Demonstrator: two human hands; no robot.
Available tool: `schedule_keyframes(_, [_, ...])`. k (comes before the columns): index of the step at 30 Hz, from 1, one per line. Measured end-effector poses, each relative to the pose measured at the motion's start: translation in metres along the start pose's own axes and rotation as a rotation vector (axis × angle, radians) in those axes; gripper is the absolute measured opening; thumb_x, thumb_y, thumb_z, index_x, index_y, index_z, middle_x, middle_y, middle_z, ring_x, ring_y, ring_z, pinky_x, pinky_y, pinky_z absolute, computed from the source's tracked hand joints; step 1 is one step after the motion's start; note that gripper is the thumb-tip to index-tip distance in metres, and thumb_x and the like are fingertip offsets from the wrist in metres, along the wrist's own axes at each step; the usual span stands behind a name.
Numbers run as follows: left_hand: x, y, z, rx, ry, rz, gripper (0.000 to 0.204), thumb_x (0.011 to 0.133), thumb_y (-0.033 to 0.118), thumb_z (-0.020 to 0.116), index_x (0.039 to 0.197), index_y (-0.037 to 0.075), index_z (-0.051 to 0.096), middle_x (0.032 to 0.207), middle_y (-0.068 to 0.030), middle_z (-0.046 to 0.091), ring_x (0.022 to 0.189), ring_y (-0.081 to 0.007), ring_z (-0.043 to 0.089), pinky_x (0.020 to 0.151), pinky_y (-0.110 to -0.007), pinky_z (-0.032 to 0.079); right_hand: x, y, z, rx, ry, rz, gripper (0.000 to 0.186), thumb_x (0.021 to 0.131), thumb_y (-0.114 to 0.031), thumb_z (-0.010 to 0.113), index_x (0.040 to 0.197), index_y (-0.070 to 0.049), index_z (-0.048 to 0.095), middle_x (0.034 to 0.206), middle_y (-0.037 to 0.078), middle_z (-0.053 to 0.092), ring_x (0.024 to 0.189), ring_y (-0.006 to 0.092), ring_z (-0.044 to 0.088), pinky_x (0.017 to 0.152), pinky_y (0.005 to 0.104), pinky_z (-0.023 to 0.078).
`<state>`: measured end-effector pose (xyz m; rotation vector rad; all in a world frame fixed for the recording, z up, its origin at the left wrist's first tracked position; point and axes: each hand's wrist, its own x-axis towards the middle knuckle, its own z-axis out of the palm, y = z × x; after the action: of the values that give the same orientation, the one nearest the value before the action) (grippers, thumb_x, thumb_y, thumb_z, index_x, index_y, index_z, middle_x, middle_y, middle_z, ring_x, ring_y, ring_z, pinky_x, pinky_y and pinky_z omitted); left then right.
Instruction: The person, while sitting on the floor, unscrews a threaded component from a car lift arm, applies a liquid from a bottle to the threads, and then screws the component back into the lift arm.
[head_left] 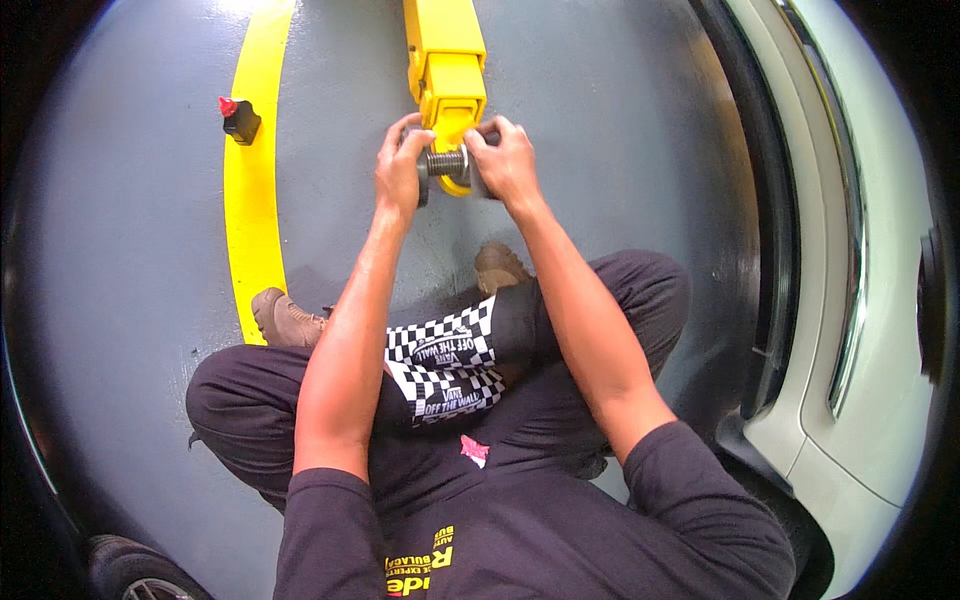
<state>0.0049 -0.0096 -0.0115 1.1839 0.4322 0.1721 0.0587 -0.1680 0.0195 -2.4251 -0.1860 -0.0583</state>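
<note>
- The fingers [413, 142] of the left hand [398, 172] are closed on a dark disc [423, 186], thumb toward the right, the other fingers curled over its far part.
- The fingers of the right hand [510, 168] are bent and look clamped on the far edge of a dark plate [481, 180]; that piece is blurred, so its exact shape cannot be told.
- Between the hands, a ribbed, threaded shaft [446, 163] lies crosswise, left to right, at the near end of a yellow arm [450, 40], against its rounded yellow tip [455, 188].
- The shaft and disc look like solid metal: probably heavy for their size, rigid and hard to break. The threads may be greasy and slip under bare skin, and their ridges could bite.
- The disc's rim seems the surest hold, with thumb and fingers opposed across its edge; the plate is best taken by its outer edge, clear of the threads and any pinch gap at the tip.
- Nearer, a boot [500, 268] rests on the grey floor [340, 120], below the hands.
- Well apart to the left, a black bottle [240, 122] with a red cap stands on a yellow stripe [252, 220].
- Far out to the right is a pale car [850, 480].
</note>
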Motion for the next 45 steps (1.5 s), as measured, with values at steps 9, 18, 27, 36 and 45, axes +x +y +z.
schedule_keyframes(9, [0.000,0.005,0.006,-0.042,-0.012,-0.036,0.058,0.091,0.029,0.069,0.141,0.000,0.066,0.124,-0.0135,0.071,0.117,-0.0211,0.065,0.103,-0.034,0.050,0.006,0.005,-0.005,0.037,0.043,0.024,0.034,0.093,-0.030,0.076,0.107,0.001,0.075,0.104,0.025,0.075,0.100,0.0396,0.073,0.092,0.0477,0.057])
schedule_keyframes(18, [0.001,0.003,0.001,-0.049,-0.009,-0.024,0.055,0.092,0.029,0.068,0.140,0.001,0.067,0.125,-0.0111,0.070,0.115,-0.0211,0.064,0.103,-0.033,0.048,0.010,-0.007,-0.005,-0.043,-0.027,0.091,0.031,0.096,-0.029,0.073,0.116,-0.006,0.074,0.127,0.021,0.069,0.112,0.0414,0.071,0.098,0.0519,0.056])
schedule_keyframes(27, [0.005,-0.011,-0.012,0.062,-0.049,0.100,0.058,0.092,0.032,0.062,0.145,0.010,0.064,0.101,-0.0029,0.066,0.076,-0.0084,0.062,0.059,-0.026,0.049,0.067,-0.016,-0.084,-0.313,-0.164,-0.183,0.028,0.102,-0.024,0.065,0.121,-0.007,0.075,0.128,0.024,0.070,0.121,0.0419,0.068,0.105,0.0510,0.055])
schedule_keyframes(36, [-0.014,-0.002,-0.016,0.085,-0.166,0.244,0.068,0.089,0.029,0.062,0.153,0.009,0.057,0.128,-0.0091,0.062,0.107,-0.0161,0.062,0.094,-0.030,0.052,0.049,-0.026,-0.102,-0.090,-0.659,-0.124,0.030,0.100,-0.021,0.076,0.127,-0.009,0.074,0.125,0.017,0.076,0.115,0.0310,0.073,0.102,0.0481,0.058])
schedule_keyframes(45, [-0.010,-0.005,-0.024,0.146,-0.217,0.310,0.081,0.084,0.039,0.065,0.158,0.008,0.051,0.136,-0.0124,0.061,0.116,-0.0209,0.062,0.103,-0.035,0.052,0.081,0.008,-0.084,-0.012,-0.546,-0.302,0.028,0.099,-0.025,0.078,0.119,-0.007,0.073,0.112,0.015,0.078,0.106,0.0296,0.074,0.096,0.0437,0.057])
